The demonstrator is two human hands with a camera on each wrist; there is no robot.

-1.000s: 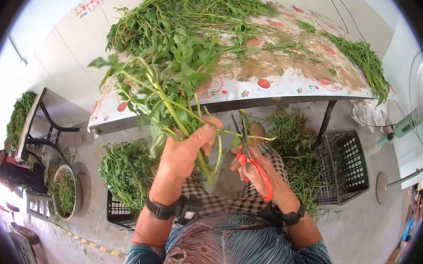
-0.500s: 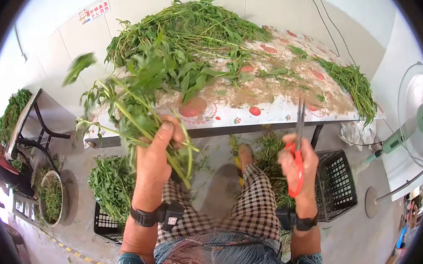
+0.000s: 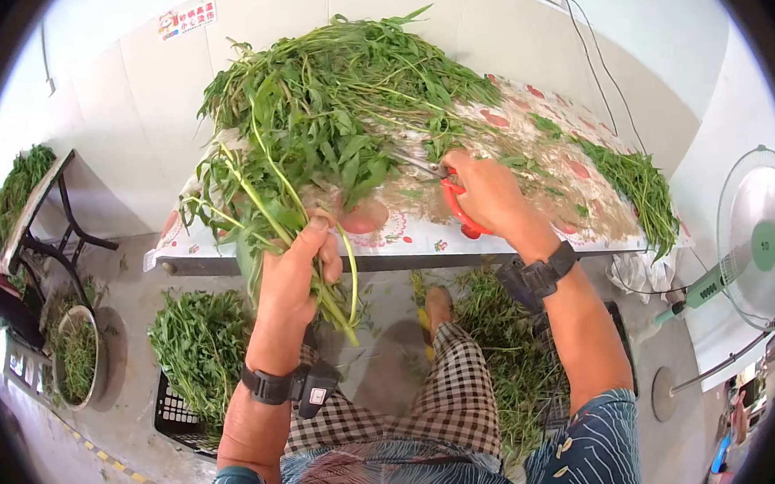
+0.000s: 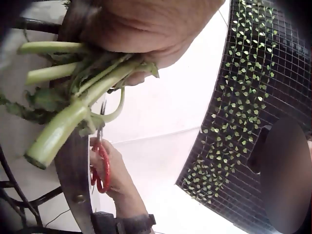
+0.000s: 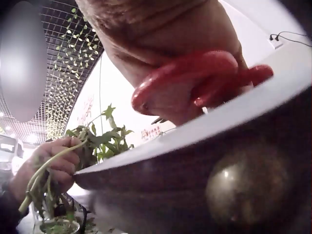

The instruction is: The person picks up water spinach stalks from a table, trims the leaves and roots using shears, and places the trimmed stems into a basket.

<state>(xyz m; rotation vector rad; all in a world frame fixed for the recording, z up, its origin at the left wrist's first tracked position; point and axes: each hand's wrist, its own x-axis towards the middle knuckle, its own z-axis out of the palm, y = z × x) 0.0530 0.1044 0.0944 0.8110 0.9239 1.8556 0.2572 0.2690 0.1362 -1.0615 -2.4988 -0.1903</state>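
My left hand (image 3: pixel 298 263) grips a bunch of leafy green stems (image 3: pixel 251 193) in front of the table's near edge. Its leaves spread up and left, and the thick stem ends poke out below the fist. Close up in the left wrist view, one cut stem (image 4: pixel 56 134) has a blunt, darkened end. My right hand (image 3: pixel 491 196) holds red-handled scissors (image 3: pixel 453 204) over the tabletop, blades pointing left at the edge of the big pile of greens (image 3: pixel 351 76). Red handle loops (image 5: pixel 185 78) show under that hand in the right wrist view.
A flowered cloth, soiled brown, covers the table (image 3: pixel 520 225). More greens (image 3: pixel 637 182) lie at its right end. Below stand a black crate of greens (image 3: pixel 201 351) and, right, another heap (image 3: pixel 510 359). A fan (image 3: pixel 752 246) stands at right; a round tub (image 3: pixel 80 358) is far left.
My right hand with the scissors has swung from beside the stems out to the right, then forward over the table. The left hand has shifted left, still holding the bunch.
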